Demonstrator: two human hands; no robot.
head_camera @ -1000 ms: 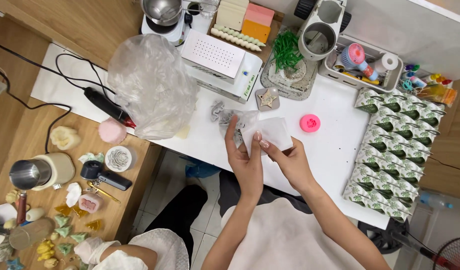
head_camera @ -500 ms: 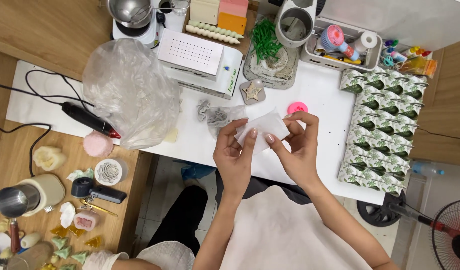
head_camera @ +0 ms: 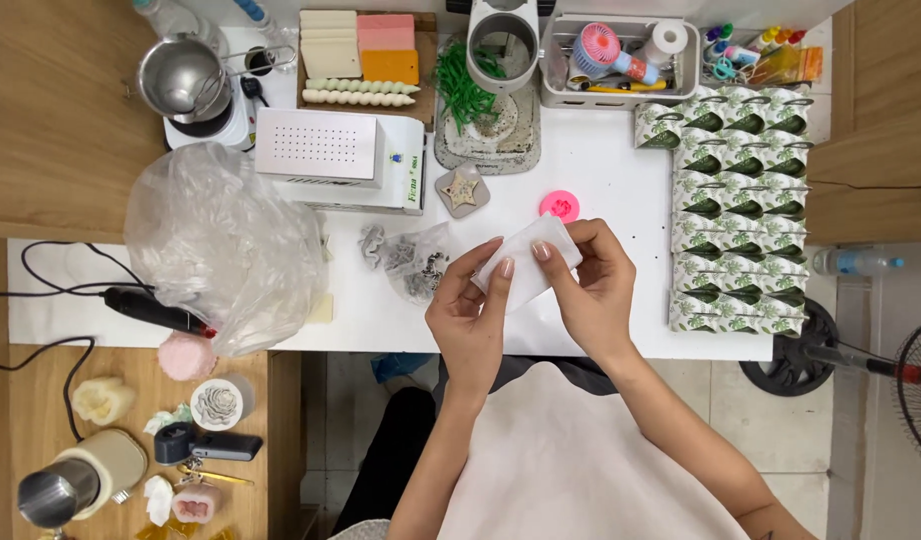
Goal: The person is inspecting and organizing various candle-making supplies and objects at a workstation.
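Both hands hold a small white flat pouch (head_camera: 529, 262) over the white table (head_camera: 381, 320). My left hand (head_camera: 473, 318) pinches its lower left edge with thumb and fingers. My right hand (head_camera: 587, 285) grips its right side, fingertips on top. Just beyond the pouch a small pink round mould (head_camera: 560, 206) lies on the table. A small clear bag with dark bits (head_camera: 413, 260) lies just left of my left hand.
A large crumpled clear plastic bag (head_camera: 221, 245) sits at the left. Rows of green-and-white patterned boxes (head_camera: 736, 210) fill the right side. A white machine (head_camera: 336, 155), metal pot (head_camera: 184, 80), tray of coloured blocks (head_camera: 359, 55) and bin of tools (head_camera: 621, 55) line the back. A lower wooden shelf (head_camera: 121, 440) holds small moulds.
The view has shifted, so the table sits lower in frame. Both hands keep hold of the white pouch, and my right fingers have moved up over its top edge.
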